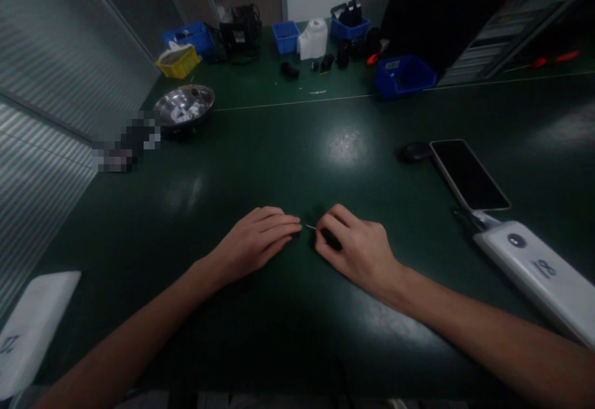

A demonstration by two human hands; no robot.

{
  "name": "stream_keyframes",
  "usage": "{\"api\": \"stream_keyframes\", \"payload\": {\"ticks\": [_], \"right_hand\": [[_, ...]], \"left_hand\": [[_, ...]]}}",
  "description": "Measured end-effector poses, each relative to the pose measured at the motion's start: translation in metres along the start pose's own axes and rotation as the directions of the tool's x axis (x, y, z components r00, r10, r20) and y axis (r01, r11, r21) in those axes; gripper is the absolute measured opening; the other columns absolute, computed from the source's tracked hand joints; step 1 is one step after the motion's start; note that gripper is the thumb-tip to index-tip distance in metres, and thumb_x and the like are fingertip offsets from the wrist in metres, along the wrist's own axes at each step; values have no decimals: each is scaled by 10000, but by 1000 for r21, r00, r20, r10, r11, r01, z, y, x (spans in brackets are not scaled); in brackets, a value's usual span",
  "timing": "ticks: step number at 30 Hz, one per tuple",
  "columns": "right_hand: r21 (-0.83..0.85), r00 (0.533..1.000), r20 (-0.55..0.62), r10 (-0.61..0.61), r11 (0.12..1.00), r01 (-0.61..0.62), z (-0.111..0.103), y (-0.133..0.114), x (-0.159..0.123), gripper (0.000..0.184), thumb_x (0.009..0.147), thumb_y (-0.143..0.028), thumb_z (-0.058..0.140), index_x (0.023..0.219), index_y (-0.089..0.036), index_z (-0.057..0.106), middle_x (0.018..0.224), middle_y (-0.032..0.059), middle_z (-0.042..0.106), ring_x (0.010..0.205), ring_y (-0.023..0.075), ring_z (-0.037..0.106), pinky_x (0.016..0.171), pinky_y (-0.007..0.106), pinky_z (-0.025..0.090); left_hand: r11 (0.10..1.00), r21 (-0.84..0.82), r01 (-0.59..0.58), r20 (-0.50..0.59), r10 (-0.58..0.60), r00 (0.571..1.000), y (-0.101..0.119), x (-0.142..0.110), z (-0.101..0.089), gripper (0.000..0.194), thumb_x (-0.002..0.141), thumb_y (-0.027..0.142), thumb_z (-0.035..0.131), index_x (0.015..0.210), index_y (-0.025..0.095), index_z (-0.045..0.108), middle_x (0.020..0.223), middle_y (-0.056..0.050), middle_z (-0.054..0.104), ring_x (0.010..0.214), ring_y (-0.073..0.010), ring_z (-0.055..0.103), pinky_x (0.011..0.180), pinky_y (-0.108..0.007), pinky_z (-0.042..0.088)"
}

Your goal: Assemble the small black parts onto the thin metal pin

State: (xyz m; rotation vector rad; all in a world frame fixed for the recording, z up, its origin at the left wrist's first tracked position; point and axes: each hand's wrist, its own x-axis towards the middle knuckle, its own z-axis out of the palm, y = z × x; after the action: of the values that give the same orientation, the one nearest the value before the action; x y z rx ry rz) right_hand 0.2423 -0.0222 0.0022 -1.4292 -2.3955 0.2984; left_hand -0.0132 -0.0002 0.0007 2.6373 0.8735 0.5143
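Over the middle of the green tabletop (260,161), my left hand (263,235) lies palm down with its fingers stretched out and close together. A small dark patch shows under its fingertips; I cannot tell whether it is an object or shadow. Just to the right, my right hand (357,241) is closed, thumb and forefinger pinched on a thin, pale, wire-like piece (311,227). That piece points toward my left fingertips, with a small gap between. The rest of it is hidden by my right fingers.
To the right are a phone (469,173), a black mouse-like object (415,152) and a white device (543,272). Another white device (39,328) lies at left. A metal bowl (204,100), a yellow bin (179,65) and a blue bin (404,80) stand farther back.
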Motion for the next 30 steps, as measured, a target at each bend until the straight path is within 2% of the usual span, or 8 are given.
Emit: {"api": "stream_keyframes", "payload": {"ticks": [5,10,12,15,18,21,26,30], "right_hand": [[24,1000,8,2,1000,-2,-1,0,0,175,993,-299,505,962,-208,650,989,14,623,667,98,563,533,242,315],[71,1000,1,-18,997,17,-3,4,-1,165,986,-292,514,968,-197,648,992,20,617,664,98,554,524,230,331],[96,1000,5,-29,995,28,-3,5,-2,167,991,-291,510,986,-193,644,1004,26,618,659,93,547,519,224,338],[113,1000,10,-27,993,26,-4,6,-2,171,993,-290,504,991,-188,642,1001,33,621,652,90,540,516,220,345],[118,1000,9,-20,993,19,-3,6,-1,165,986,-289,509,981,-192,643,988,33,623,651,92,542,518,223,350],[132,1000,20,-16,991,13,-4,6,-1,154,981,-291,520,977,-197,642,990,30,622,656,94,548,529,226,360],[139,999,32,-9,990,5,-5,6,0,147,975,-295,528,961,-199,638,991,27,618,684,107,563,541,232,374],[142,1000,18,-5,990,2,-4,6,0,148,971,-294,527,948,-203,642,985,23,624,683,109,565,549,235,378]], "left_hand": [[996,85,-5,27,3,1000,-2,0,1,334,1029,186,507,1349,206,601,1324,-76,663,1237,-220,583,1031,-409,501],[956,89,278,-109,-268,957,-45,-17,-27,351,1020,264,534,1360,218,609,1290,-88,660,1148,-220,631,997,-390,525],[887,95,453,-189,-430,883,-71,-33,-46,363,997,313,574,1346,228,625,1280,-84,666,1096,-226,650,977,-385,525],[686,142,714,-329,-647,687,-110,-65,-75,400,946,378,639,1320,238,657,1259,-62,679,986,-210,658,964,-360,503],[514,144,846,-465,-719,516,-139,-100,-100,425,915,395,653,1266,160,694,1205,-89,689,902,-211,632,958,-377,480],[391,115,913,-554,-738,386,-156,-131,-116,416,889,371,666,1210,111,720,1085,-93,702,884,-215,609,972,-385,451],[247,34,968,-597,-772,218,-169,-168,-130,385,865,334,676,1165,99,727,883,-50,668,796,-190,578,899,-341,443],[205,-7,979,-607,-778,159,-173,-181,-133,414,878,344,654,1190,77,704,849,-49,652,784,-186,544,912,-355,418]]}}
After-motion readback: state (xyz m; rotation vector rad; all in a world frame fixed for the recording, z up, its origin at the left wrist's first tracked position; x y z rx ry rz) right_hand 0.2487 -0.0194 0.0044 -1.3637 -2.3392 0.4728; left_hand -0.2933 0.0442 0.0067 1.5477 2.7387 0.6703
